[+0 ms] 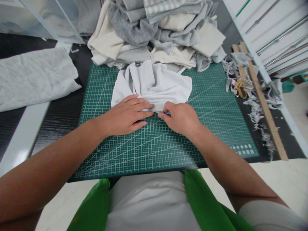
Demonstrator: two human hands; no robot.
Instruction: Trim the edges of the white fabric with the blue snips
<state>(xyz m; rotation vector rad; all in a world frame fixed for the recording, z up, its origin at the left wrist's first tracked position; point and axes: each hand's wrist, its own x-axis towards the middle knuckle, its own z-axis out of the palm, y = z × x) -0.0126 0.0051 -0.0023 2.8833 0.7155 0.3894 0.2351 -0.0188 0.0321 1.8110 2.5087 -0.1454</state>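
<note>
My left hand (pixel 127 115) lies flat, fingers together, pressing the near edge of a pale grey fabric piece (pixel 154 84) onto the green cutting mat (pixel 211 106). My right hand (pixel 180 118) sits just beside it, fingers pinched on a small blue tool (pixel 167 113) — I cannot tell what kind — at the same fabric edge. The fabric piece lies rumpled at the middle of the mat, near its far side. Behind it a heap of grey and cream cloth (pixel 158 29) spills onto the mat. To the right lie gold-handled scissors (pixel 238 88), a wooden ruler (pixel 263 102) and fabric scraps (pixel 257 109) — all on the dark worktop (pixel 60 112).
</note>
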